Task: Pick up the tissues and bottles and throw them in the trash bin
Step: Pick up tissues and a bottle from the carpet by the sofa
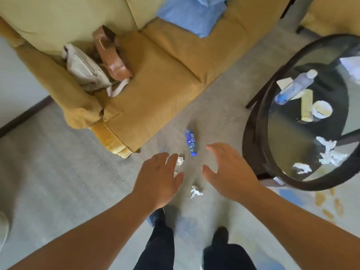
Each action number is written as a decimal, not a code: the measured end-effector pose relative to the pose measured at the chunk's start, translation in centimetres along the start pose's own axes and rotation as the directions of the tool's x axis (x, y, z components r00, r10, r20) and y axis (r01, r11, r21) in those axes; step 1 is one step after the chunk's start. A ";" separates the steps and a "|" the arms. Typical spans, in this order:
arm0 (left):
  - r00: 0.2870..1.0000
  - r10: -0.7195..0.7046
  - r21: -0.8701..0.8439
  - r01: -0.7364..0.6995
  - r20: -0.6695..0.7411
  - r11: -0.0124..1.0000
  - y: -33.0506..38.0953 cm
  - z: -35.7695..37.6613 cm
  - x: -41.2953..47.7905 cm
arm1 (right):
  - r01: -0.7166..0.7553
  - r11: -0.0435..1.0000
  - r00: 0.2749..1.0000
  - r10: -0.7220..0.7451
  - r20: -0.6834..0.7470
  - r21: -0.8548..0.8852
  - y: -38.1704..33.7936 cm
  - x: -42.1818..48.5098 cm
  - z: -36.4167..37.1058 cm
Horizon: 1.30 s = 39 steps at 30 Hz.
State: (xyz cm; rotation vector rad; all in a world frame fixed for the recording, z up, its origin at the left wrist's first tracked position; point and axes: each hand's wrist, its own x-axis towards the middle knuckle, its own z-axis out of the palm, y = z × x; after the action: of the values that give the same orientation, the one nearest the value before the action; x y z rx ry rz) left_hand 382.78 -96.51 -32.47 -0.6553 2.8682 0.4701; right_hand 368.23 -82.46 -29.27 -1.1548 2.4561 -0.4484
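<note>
The left hand [157,178] and right hand [229,172] hover, fingers [218,151] spread, over crumpled tissues [195,191] and a blue plastic bottle [190,142].

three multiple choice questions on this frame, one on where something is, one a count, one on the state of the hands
1. Where does the blue-labelled bottle lie?
A. in a trash bin
B. on a shelf
C. on the carpet

2. How many bottles are in view?
A. two
B. one
C. four

3. What state are the left hand and right hand in?
A. one grips a tissue
B. both open, holding nothing
C. one grips a bottle

Answers:
1 C: it lies on its side on the carpet ahead of the hands.
2 A: the one on the carpet plus a clear bottle lying on the glass table.
3 B: both hands are spread above the floor with nothing held.
</note>
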 end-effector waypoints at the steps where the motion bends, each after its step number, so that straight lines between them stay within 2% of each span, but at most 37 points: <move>1: 1.000 0.005 -0.014 -0.005 0.011 1.000 -0.6 1.1 0.8 | -0.010 1.000 1.000 0.010 0.015 -0.004 0.6 0.6 1.3; 6: 0.995 -0.002 -0.044 0.007 0.102 0.999 -3.9 11.9 5.2 | -0.057 0.998 0.997 0.057 0.054 0.001 6.5 3.6 11.6; 11: 0.983 0.081 -0.054 -0.074 0.165 0.996 -7.3 28.5 9.3 | -0.114 0.993 0.966 0.113 0.234 -0.010 15.5 5.8 27.0; 16: 0.956 0.108 0.001 -0.113 0.271 0.994 -11.1 44.3 14.0 | -0.163 0.987 0.938 0.155 0.311 0.000 23.5 8.0 41.6; 22: 0.916 0.168 0.067 -0.206 0.364 0.976 -15.2 57.3 17.2 | -0.112 0.993 0.933 0.118 0.341 -0.037 30.1 10.9 53.6; 26: 0.912 0.175 0.045 -0.206 0.372 0.978 -16.7 61.4 18.0 | -0.039 0.993 0.924 0.078 0.374 -0.111 32.6 11.3 58.1; 31: 0.924 0.196 0.033 -0.218 0.328 0.975 -17.4 62.4 18.4 | -0.066 0.976 0.857 0.162 0.490 -0.207 34.4 10.2 61.2; 39: 0.901 0.246 0.023 -0.272 0.358 0.962 -18.3 63.2 17.8 | -0.067 0.993 0.898 0.104 0.427 -0.102 34.0 11.0 63.7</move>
State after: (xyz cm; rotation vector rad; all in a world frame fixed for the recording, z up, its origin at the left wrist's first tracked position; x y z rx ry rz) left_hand 380.60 -97.88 -100.57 -0.1504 2.6175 0.4614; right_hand 369.41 -78.03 -102.19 -1.0403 2.1379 -0.0486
